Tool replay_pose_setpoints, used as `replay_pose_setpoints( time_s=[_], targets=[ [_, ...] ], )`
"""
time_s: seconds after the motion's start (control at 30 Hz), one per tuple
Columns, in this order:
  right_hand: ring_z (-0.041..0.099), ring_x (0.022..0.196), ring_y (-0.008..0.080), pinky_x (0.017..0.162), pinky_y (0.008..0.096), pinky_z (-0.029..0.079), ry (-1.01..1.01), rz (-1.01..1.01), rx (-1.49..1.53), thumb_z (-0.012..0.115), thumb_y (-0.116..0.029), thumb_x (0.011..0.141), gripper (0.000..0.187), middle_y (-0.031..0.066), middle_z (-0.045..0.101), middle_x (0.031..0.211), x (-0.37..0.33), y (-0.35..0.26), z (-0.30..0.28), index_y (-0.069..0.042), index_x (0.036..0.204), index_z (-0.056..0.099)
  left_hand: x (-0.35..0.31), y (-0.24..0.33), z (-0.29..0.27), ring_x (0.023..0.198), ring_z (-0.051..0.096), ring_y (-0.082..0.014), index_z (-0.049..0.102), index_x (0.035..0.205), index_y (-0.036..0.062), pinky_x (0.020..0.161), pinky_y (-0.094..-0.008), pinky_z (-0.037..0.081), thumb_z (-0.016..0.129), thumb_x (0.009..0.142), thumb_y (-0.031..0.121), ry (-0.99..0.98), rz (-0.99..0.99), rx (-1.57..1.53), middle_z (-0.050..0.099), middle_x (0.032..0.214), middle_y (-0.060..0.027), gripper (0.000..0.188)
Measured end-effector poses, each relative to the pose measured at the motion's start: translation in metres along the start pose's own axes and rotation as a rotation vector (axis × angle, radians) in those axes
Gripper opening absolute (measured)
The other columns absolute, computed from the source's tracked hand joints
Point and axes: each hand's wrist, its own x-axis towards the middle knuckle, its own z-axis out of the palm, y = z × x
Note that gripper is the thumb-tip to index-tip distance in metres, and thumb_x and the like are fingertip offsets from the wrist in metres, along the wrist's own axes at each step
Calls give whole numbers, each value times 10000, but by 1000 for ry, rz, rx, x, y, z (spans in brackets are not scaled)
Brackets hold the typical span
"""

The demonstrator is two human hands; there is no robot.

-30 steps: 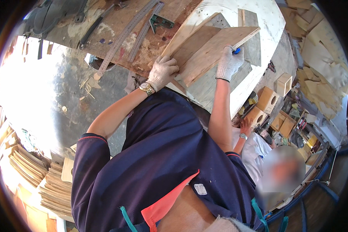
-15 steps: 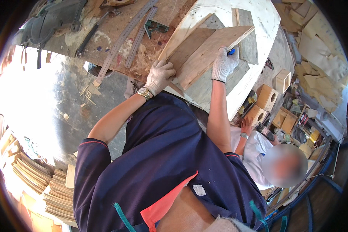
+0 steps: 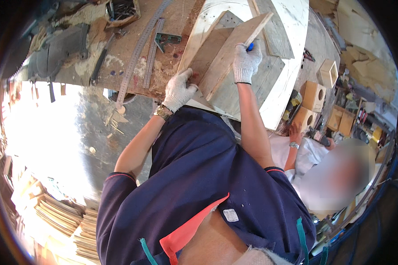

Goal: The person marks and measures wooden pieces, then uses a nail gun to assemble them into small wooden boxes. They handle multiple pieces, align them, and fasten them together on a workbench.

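Both hands wear white knit gloves. My left hand (image 3: 179, 89) presses on the near corner of a brown plywood board (image 3: 210, 53) lying on the workbench. My right hand (image 3: 246, 62) grips a blue pen (image 3: 250, 46) and rests against the edge of a second, tilted plywood board (image 3: 236, 53) that leans over the first. Both boards lie on a pale whitewashed panel (image 3: 287, 66). A watch sits on my left wrist.
A long steel ruler (image 3: 139, 53), a square (image 3: 166, 39) and a tray of screws (image 3: 121, 9) lie on the stained bench at left. Small wooden boxes (image 3: 314, 95) stand at right, where another person sits low. Stacked plywood sheets (image 3: 62, 216) lie on the floor at lower left.
The view has shifted so the boards sit higher in the picture. The tilted board has swung a little more upright. Both hands keep their places on the boards.
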Motion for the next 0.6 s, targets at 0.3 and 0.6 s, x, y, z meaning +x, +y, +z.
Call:
replay_pose_setpoints(
  time_s=[0.3, 0.6],
  targets=[
    [690, 674, 307, 667, 427, 546, -1, 121, -60, 705, -199, 836, 216, 168, 691, 757, 2, -5, -1, -21, 939, 640, 14, 102, 53, 1152, 658, -462, 386, 1555, 42, 896, -529, 572, 721, 814, 117, 80, 355, 436, 618, 1324, -242, 817],
    [759, 865, 334, 779, 451, 583, -193, 237, -97, 761, -451, 878, 702, 187, 766, 959, 5, -9, -18, -91, 1459, 604, 28, 86, 72, 1042, 694, -497, 424, 1457, 24, 828, -560, 566, 682, 867, 68, 136, 235, 747, 680, 1230, -291, 645]
  ],
)
